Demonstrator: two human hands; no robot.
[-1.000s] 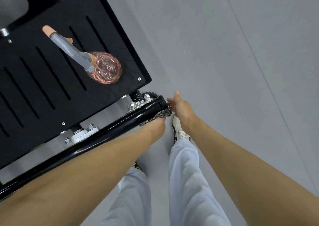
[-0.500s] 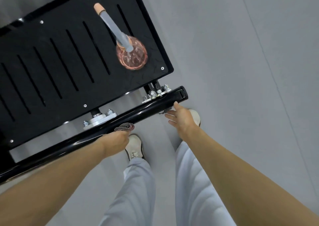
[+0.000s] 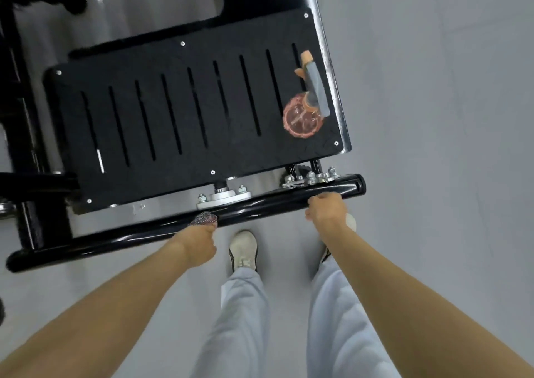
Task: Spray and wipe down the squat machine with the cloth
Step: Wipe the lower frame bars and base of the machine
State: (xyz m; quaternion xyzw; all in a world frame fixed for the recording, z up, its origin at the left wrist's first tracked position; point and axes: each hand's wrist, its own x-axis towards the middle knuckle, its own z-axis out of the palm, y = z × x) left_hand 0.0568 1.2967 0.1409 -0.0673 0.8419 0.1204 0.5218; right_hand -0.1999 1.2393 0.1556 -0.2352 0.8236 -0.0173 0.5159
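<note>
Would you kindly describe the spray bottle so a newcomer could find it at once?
Start at the black slotted footplate of the squat machine, above the glossy black tube that both hands touch. The spray bottle stands near the plate's right edge. It is the only coloured item there: a clear pink round body with a grey, orange-tipped sprayer.

Two bare forearms, no sleeves, no watch or bands at the wrists. Left hand and right hand ungloved, no rings visible. Loose pale grey-blue trousers, softly creased down both legs. Off-white sneaker with a dark sole edge and laces on the left foot; the other shoe mostly hidden, only a pale toe showing.
</note>
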